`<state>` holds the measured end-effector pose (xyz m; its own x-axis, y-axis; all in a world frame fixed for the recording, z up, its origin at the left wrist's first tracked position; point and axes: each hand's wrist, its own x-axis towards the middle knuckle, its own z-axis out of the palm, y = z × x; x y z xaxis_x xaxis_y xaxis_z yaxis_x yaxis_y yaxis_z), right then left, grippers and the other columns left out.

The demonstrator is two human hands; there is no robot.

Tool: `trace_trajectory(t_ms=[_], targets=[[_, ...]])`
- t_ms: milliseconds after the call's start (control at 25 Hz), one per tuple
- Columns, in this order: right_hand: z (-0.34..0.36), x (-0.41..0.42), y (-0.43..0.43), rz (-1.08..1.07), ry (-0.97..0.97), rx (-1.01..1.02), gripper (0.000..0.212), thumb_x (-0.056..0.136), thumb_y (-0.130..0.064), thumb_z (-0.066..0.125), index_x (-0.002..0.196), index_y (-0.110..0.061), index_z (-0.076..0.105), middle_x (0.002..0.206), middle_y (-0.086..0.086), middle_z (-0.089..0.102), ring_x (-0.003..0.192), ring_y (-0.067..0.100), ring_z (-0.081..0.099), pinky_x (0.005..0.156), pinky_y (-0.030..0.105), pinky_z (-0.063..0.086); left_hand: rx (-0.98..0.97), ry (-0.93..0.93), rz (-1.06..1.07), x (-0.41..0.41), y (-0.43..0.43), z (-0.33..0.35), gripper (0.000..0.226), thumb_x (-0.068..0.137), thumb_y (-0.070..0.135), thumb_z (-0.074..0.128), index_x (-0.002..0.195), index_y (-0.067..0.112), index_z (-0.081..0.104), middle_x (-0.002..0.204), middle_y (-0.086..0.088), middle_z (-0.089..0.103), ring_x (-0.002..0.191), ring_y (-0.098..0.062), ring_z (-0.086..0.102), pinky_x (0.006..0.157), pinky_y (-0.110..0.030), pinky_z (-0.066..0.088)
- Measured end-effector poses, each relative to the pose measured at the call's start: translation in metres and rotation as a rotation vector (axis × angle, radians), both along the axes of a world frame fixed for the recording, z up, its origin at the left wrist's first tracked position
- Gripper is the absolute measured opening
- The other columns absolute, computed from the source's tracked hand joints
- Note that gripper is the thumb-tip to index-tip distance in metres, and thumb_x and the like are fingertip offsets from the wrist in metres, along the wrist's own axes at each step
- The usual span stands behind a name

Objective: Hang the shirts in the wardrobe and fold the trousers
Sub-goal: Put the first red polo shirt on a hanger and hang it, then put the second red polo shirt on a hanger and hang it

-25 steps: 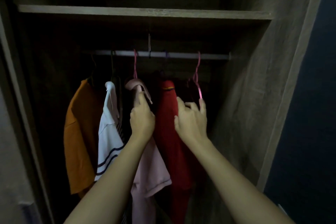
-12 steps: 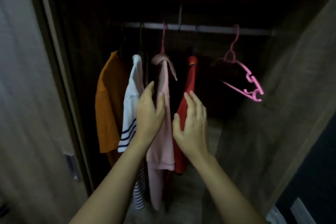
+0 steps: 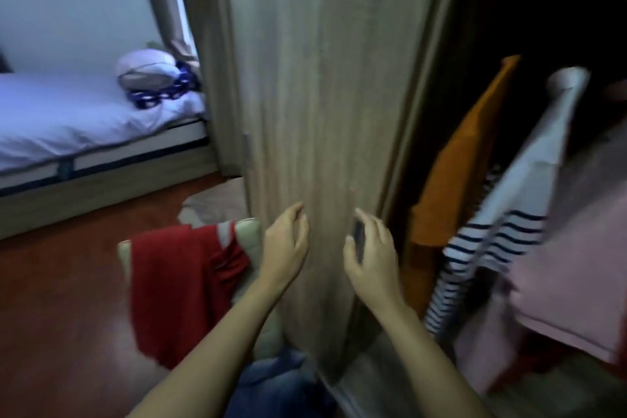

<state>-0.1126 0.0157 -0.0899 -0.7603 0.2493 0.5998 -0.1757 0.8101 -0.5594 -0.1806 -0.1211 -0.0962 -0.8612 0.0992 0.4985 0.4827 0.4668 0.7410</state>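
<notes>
Left grip (image 3: 286, 241) hovers in front of the closed wardrobe door (image 3: 322, 112), fingers loosely curled and holding nothing. Right grip (image 3: 369, 248) hangs just beside it, level with it and near the door's right edge, its fingers also gently bent. A small dark shape (image 3: 358, 239) shows between its thumb and fingers, too blurred to name, and I cannot tell whether the grip has hold of it or merely floats in front of it.

To the right of the door the wardrobe (image 3: 475, 27) stands open and dark inside. Three shirts hang there side by side: an orange shirt (image 3: 458, 180) nearest the door, then a white shirt (image 3: 529, 197) with navy stripes across its lower part, then a pink shirt (image 3: 576, 265) at the far right, partly overlapping the striped one.

Left of the door, a red garment (image 3: 176, 282) with a pale band lies draped over a cream padded seat (image 3: 249, 227), hanging down its front edge toward the reddish-brown floor (image 3: 51, 282). The left forearm crosses the garment's right side. Behind the seat a beige cloth (image 3: 213, 204) lies on the floor against the door's foot. Some blue denim (image 3: 278, 380) shows between the forearms; what it is I cannot make out.

Farther back, a bed (image 3: 68, 112) with a pale sheet runs along the wall, and a rounded bundle (image 3: 146, 73) sits on its corner nearest the wardrobe.
</notes>
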Motion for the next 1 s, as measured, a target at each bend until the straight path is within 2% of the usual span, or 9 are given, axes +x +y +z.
trace_trajectory(t_ms=[160, 240, 320, 400, 520, 600, 760, 880, 1000], targets=[[-0.058, -0.064, -0.093, 0.105, -0.306, -0.112, 0.057, 0.088, -0.032, 0.051, 0.134, 0.0, 0.044, 0.132, 0.018, 0.05, 0.124, 0.031, 0.048, 0.103, 0.028, 0.032, -0.313, -0.243, 0.089, -0.047, -0.132, -0.06, 0.049, 0.092, 0.036, 0.04, 0.124, 0.003, 0.056, 0.127, -0.016, 0.06, 0.119, -0.03, 0.055, 0.101, -0.031, 0.038], [-0.079, -0.094, -0.128, 0.105, -0.383, -0.179, 0.065, 0.085, -0.04, 0.05, 0.131, 0.005, 0.045, 0.127, 0.024, 0.053, 0.12, 0.035, 0.051, 0.101, 0.032, 0.037, -0.412, -0.231, 0.172, -0.074, -0.185, -0.074, 0.059, 0.09, 0.042, 0.035, 0.129, 0.001, 0.053, 0.139, -0.019, 0.049, 0.131, -0.032, 0.044, 0.11, -0.035, 0.031], [-0.092, -0.122, -0.161, 0.101, -0.49, -0.274, 0.064, 0.087, -0.036, 0.056, 0.133, 0.005, 0.043, 0.13, 0.024, 0.05, 0.122, 0.034, 0.048, 0.102, 0.032, 0.035, -0.575, -0.224, 0.224, -0.096, -0.226, -0.082, 0.054, 0.095, 0.034, 0.041, 0.139, 0.004, 0.042, 0.152, -0.016, 0.031, 0.142, -0.032, 0.027, 0.114, -0.041, 0.023], [-0.103, -0.146, -0.187, 0.071, -0.564, -0.34, 0.061, 0.088, -0.034, 0.059, 0.133, 0.004, 0.041, 0.131, 0.023, 0.048, 0.123, 0.033, 0.046, 0.102, 0.032, 0.035, -0.772, -0.281, 0.161, -0.11, -0.251, -0.09, 0.061, 0.097, 0.04, 0.036, 0.148, 0.01, 0.026, 0.158, -0.009, 0.015, 0.146, -0.029, 0.012, 0.115, -0.046, 0.018], [-0.113, -0.172, -0.212, -0.005, -0.62, -0.441, 0.058, 0.086, -0.039, 0.061, 0.123, 0.004, 0.047, 0.125, 0.024, 0.053, 0.118, 0.035, 0.05, 0.1, 0.035, 0.039, -0.901, -0.319, 0.061, -0.116, -0.261, -0.098, 0.081, 0.083, 0.057, 0.01, 0.151, 0.013, 0.012, 0.16, -0.006, 0.008, 0.148, -0.026, 0.003, 0.116, -0.046, 0.014], [-0.116, -0.187, -0.223, -0.087, -0.668, -0.518, 0.065, 0.083, -0.048, 0.06, 0.119, 0.004, 0.048, 0.121, 0.024, 0.057, 0.113, 0.036, 0.055, 0.096, 0.038, 0.044, -0.928, -0.318, 0.078, -0.119, -0.261, -0.102, 0.07, 0.094, 0.052, 0.019, 0.151, 0.013, 0.01, 0.16, -0.006, 0.005, 0.148, -0.023, 0.002, 0.117, -0.043, 0.011], [-0.112, -0.2, -0.229, -0.085, -0.737, -0.559, 0.047, 0.096, -0.03, 0.046, 0.128, 0.004, 0.04, 0.13, 0.025, 0.053, 0.119, 0.037, 0.052, 0.094, 0.034, 0.041, -0.9, -0.328, 0.128, -0.12, -0.257, -0.099, 0.06, 0.1, 0.045, 0.025, 0.151, 0.014, 0.016, 0.159, -0.006, 0.013, 0.147, -0.022, 0.007, 0.117, -0.04, 0.011], [-0.087, -0.191, -0.223, 0.062, -0.607, -0.642, 0.039, 0.098, -0.017, 0.042, 0.135, -0.006, 0.043, 0.134, 0.014, 0.053, 0.126, 0.03, 0.049, 0.099, 0.027, 0.036, -0.641, -0.275, 0.189, -0.127, -0.246, -0.069, 0.055, 0.098, 0.043, 0.021, 0.14, 0.012, 0.039, 0.142, -0.009, 0.047, 0.132, -0.027, 0.041, 0.107, -0.038, 0.03], [-0.031, -0.173, -0.196, 0.295, -0.399, -0.711, 0.021, 0.088, -0.012, 0.059, 0.092, -0.028, 0.071, 0.09, -0.01, 0.072, 0.094, 0.006, 0.064, 0.081, 0.015, 0.046, -0.258, -0.235, -0.036, -0.147, -0.223, -0.007, 0.04, 0.096, 0.018, 0.044, 0.136, 0.014, 0.047, 0.137, -0.007, 0.053, 0.122, -0.022, 0.052, 0.101, -0.033, 0.04]])
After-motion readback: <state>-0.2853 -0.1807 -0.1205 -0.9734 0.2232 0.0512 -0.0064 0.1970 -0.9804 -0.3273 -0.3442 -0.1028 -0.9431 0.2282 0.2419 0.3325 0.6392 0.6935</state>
